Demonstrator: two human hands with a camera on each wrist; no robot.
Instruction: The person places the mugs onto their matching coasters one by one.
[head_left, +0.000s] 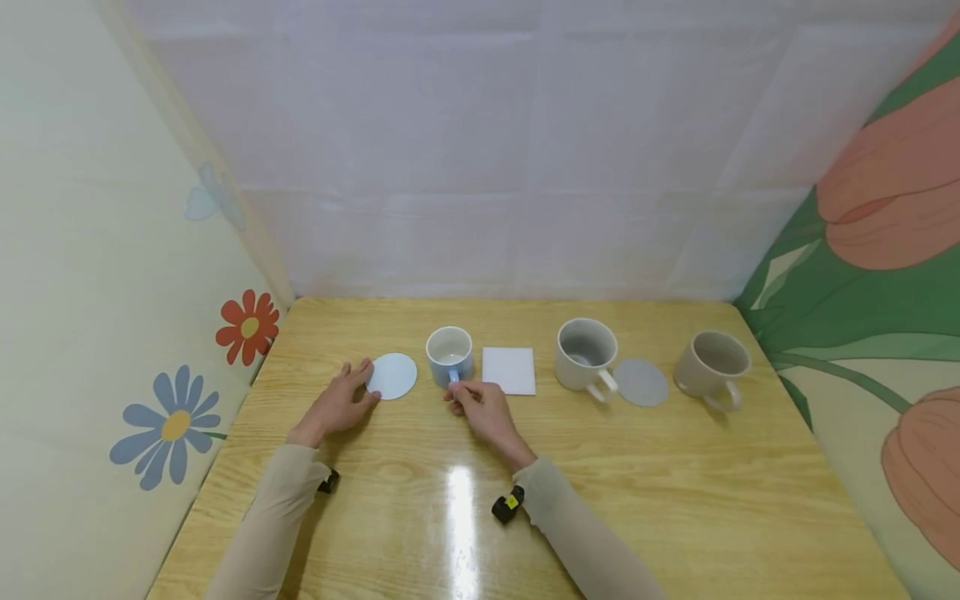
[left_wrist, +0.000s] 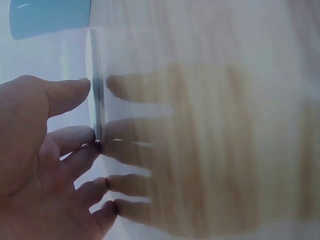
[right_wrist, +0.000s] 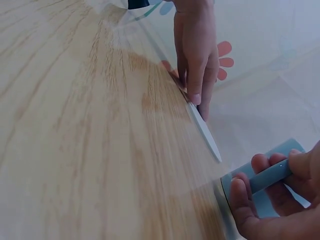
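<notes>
A round pale-blue coaster (head_left: 393,376) lies flat on the table; my left hand (head_left: 341,405) touches its left edge, thumb and fingers spread around it. In the left wrist view the fingertips of that hand (left_wrist: 65,145) meet the rim of the coaster (left_wrist: 97,100). Just right of the coaster stands a small blue mug (head_left: 441,367), white inside, its handle towards me. My right hand (head_left: 486,412) pinches that handle. The right wrist view shows the right hand's fingers (right_wrist: 280,200) curled round the handle of the blue mug (right_wrist: 265,200), which rests on the table.
To the right are a white square coaster (head_left: 508,371), a large whitish mug (head_left: 577,358), a grey round coaster (head_left: 641,382) and a beige-grey mug (head_left: 697,371), in a row. A white cloth wall (head_left: 480,167) stands behind the table, with patterned walls at both sides.
</notes>
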